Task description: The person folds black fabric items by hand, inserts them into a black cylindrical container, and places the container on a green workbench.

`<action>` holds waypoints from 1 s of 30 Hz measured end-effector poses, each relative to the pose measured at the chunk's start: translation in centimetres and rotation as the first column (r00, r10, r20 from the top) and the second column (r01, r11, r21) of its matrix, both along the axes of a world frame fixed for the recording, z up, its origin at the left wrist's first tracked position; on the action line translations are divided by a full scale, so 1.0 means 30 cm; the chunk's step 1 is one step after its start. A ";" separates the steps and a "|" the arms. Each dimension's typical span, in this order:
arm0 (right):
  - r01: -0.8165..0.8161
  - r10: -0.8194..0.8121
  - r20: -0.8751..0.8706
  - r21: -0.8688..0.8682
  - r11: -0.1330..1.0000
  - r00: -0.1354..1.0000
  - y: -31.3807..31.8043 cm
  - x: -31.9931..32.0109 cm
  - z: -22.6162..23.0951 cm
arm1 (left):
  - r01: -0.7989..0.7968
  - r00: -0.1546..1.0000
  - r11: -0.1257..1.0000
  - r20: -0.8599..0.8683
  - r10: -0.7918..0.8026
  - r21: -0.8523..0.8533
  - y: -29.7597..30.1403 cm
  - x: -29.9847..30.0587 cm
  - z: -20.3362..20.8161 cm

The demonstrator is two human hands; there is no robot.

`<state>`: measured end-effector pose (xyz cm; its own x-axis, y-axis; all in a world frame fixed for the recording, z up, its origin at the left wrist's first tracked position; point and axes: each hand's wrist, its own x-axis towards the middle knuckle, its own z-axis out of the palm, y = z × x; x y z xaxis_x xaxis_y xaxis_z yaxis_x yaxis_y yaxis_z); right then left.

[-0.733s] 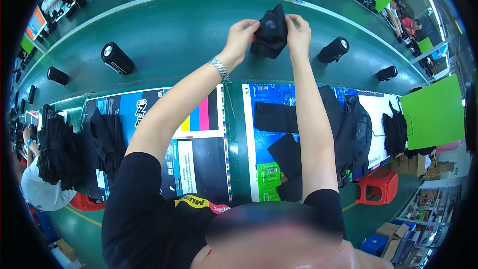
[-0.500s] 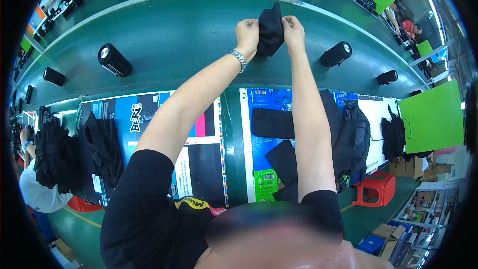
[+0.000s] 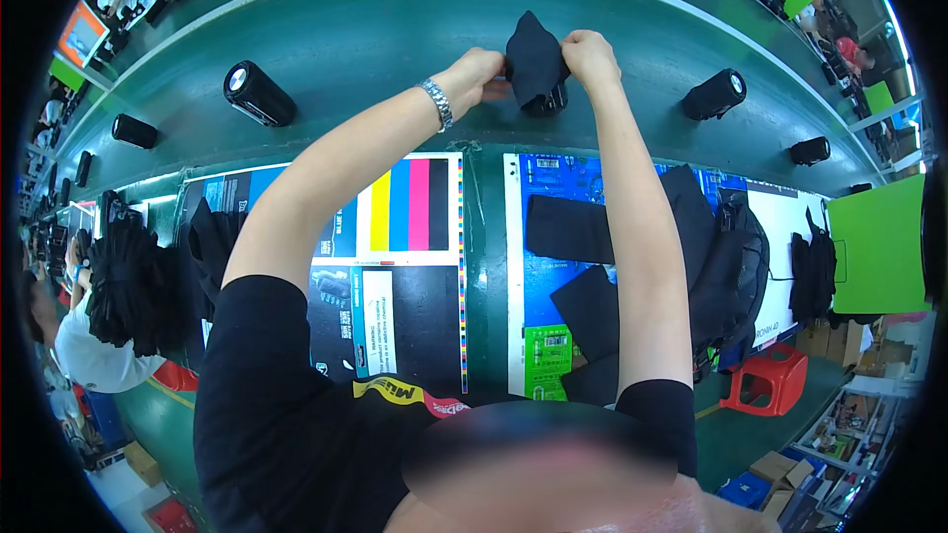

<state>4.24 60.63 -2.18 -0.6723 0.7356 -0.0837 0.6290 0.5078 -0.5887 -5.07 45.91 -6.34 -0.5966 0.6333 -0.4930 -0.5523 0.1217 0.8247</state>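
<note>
A limp black cloth bag (image 3: 534, 57) with a pointed top stands up between my two hands over the far part of the green bench. My right hand (image 3: 593, 58) pinches its right edge. My left hand (image 3: 476, 75), below a metal watch band, has its fingers closed at the left edge, the lower ones slightly smeared by motion. From under the bag's lower edge shows part of a black cylinder (image 3: 550, 101), perhaps a speaker. Whether the cylinder is inside the bag cannot be told.
Black cylindrical speakers (image 3: 259, 94) lie along the bench to the left, and another speaker (image 3: 715, 94) to the right. Closer in are printed sheets (image 3: 405, 207), loose black cloth pieces (image 3: 570, 230), a bundle of black bags (image 3: 123, 276) and a green board (image 3: 882, 247).
My left hand has shifted left and down along the bag, and the wrist is turned more outward. The bag has tilted, and the black cylinder now shows beneath it. The whole view has shifted slightly.
</note>
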 end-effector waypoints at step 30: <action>0.110 -0.115 0.011 0.200 0.974 0.993 0.220 0.279 -0.295 | -0.074 0.822 0.950 -0.520 0.231 0.304 0.387 0.156 -0.179</action>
<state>12.61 67.24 -11.02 -0.5840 0.8097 0.0579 0.7005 0.5388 -0.4680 -0.40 57.52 -11.70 -0.8156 0.5681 0.1096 0.0024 -0.1861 0.9825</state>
